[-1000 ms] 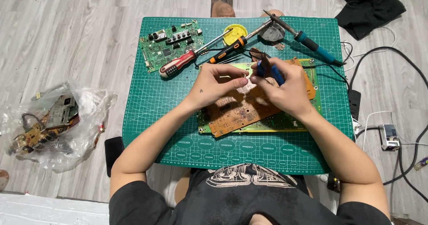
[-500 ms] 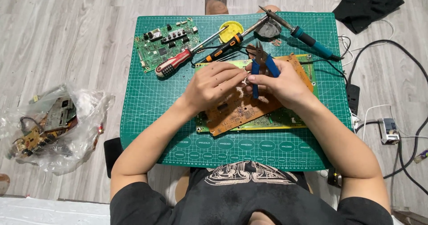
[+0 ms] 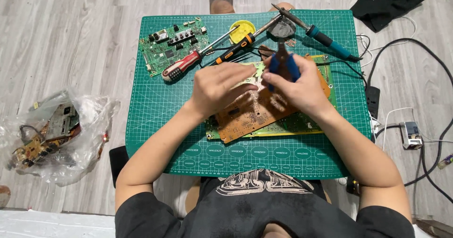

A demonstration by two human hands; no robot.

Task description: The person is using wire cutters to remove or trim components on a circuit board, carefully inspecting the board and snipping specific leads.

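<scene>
Pale grey wood-plank floor (image 3: pixel 71 35)

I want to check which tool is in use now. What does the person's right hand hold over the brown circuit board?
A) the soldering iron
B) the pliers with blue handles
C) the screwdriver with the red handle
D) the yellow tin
B: the right hand grips the pliers with blue handles above the brown circuit board, while the red-handled screwdriver, the soldering iron and the yellow tin lie untouched on the green mat.
</scene>
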